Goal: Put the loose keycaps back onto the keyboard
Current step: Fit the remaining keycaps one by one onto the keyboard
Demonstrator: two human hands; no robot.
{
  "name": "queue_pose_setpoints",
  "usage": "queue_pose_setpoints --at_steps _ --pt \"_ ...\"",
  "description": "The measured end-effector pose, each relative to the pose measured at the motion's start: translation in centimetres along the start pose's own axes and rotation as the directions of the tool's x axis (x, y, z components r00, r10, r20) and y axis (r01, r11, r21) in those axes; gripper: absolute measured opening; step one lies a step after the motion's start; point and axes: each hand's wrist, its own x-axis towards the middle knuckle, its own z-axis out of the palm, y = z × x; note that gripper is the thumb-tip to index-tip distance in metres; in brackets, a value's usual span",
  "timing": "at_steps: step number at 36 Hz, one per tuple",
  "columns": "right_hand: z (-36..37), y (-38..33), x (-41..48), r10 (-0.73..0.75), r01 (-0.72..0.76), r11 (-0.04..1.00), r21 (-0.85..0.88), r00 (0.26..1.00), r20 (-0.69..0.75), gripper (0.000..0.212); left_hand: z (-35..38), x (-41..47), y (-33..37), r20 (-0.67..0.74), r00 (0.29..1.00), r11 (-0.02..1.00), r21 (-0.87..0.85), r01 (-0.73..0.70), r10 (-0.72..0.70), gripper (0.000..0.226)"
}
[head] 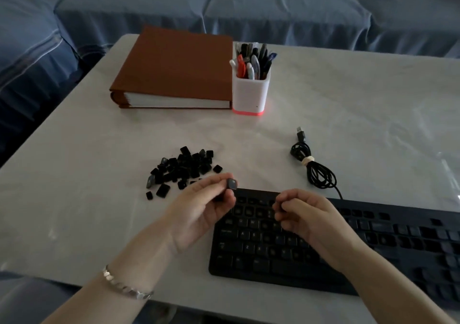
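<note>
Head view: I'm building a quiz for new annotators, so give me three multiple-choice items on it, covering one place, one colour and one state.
1. The pile of loose keycaps lies:
A. on the table, left of the keyboard
B. on top of the keyboard
C. right of the keyboard

2. The band at the foot of the white pen holder is:
A. blue
B. red-orange
C. green

3. The left hand:
A. lies flat on the table
B. pinches one keycap in its fingers
C. rests on the pile

Key: 1 A, the pile sits on bare tabletop beyond the keyboard's far-left corner; 2 B, a glowing red-orange strip rims the holder's base; 3 B, the dark cap shows at the fingertips, raised above the keyboard's edge.
</note>
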Motion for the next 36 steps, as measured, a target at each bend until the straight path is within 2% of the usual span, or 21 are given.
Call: queue_pose_setpoints --at_steps 3,7,12,22,25,27,32,36 --pt "0.1 -0.1 -0.5 -0.039 0.04 0.999 -0.03 0.998 0.046 0.014 1.0 -0.5 -0.9 0.095 0.995 0.995 0.1 0.009 -0.018 0.019" --pt "0.3 -0.2 -1.1 -0.197 0.208 0.954 -0.217 0.978 0.071 0.016 2.1 -0.8 -1.8 0.146 0.989 0.985 0.174 -0.007 -0.019 0.018" --pt "0.3 0.1 -1.6 -0.356 0.343 0.9 -0.268 0.934 -0.001 0.02 2.9 -0.9 -2.6 0.187 0.981 0.953 0.286 -0.097 0.044 0.024" --pt "-0.5 0.8 -2.1 -0.401 0.374 0.897 -0.236 0.913 -0.075 0.023 4.0 -1.4 -3.7 0.18 0.967 0.859 0.449 -0.246 0.183 0.021" --pt "-0.5 0.8 -2.4 -0.408 0.377 0.888 -0.265 0.91 -0.072 0.023 4.1 -1.4 -4.0 0.166 0.961 0.81 0.518 -0.275 0.221 0.011" --pt "-0.6 0.9 -2.5 -0.419 0.38 0.873 -0.307 0.905 -0.073 0.024 4.0 -1.4 -4.2 0.156 0.956 0.772 0.565 -0.292 0.247 0.015" --pt "-0.9 1.3 -2.6 -0.445 0.387 0.841 -0.379 0.892 -0.075 0.025 3.6 -1.5 -4.4 0.151 0.961 0.717 0.641 -0.274 0.232 0.015" --pt "-1.5 1.9 -2.4 -0.454 0.371 0.809 -0.456 0.887 -0.084 0.026 2.4 -1.2 -4.3 0.031 0.972 0.731 0.654 -0.196 0.233 0.018"
